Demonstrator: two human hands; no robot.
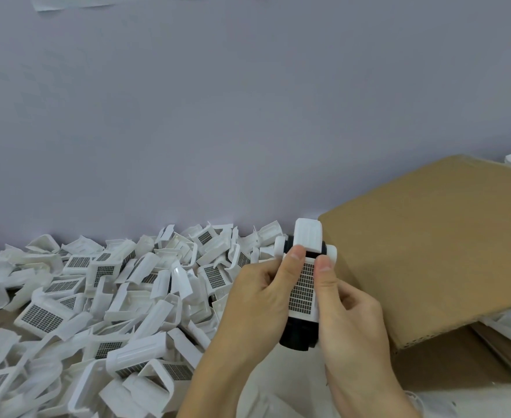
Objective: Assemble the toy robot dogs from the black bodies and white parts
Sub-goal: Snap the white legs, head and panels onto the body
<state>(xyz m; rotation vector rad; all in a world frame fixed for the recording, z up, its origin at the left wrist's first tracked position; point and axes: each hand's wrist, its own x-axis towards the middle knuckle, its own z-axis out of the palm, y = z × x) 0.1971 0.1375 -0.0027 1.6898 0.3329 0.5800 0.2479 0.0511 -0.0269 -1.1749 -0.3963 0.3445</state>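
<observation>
Currently in hand: a half-built toy dog, black plastic body (pixel 298 331) under a white plastic back shell with a grey grid panel (pixel 303 292), held just left of the tan corrugated cardboard box (pixel 429 245).
Hands: both hands clamp the dog from opposite sides; left hand (pixel 257 297) curls round its left flank, right hand (pixel 350 315) round its right, both thumbs lying on the shell.
Why held so: likely to press the shell down onto the body while the fingers brace it from beneath; whether it has seated I cannot tell.
Long axis: runs away from the person, tilted slightly right.
Pointing: white ribbed block (pixel 308 235) at the far end, toward the wall, black end nearest the person.
Wheels or leg hubs: white rounded pieces (pixel 279 247) flank the far end.
Supply: heap of loose white shells with grid panels (pixel 103 297) on the table, left of the box, within easy reach.
</observation>
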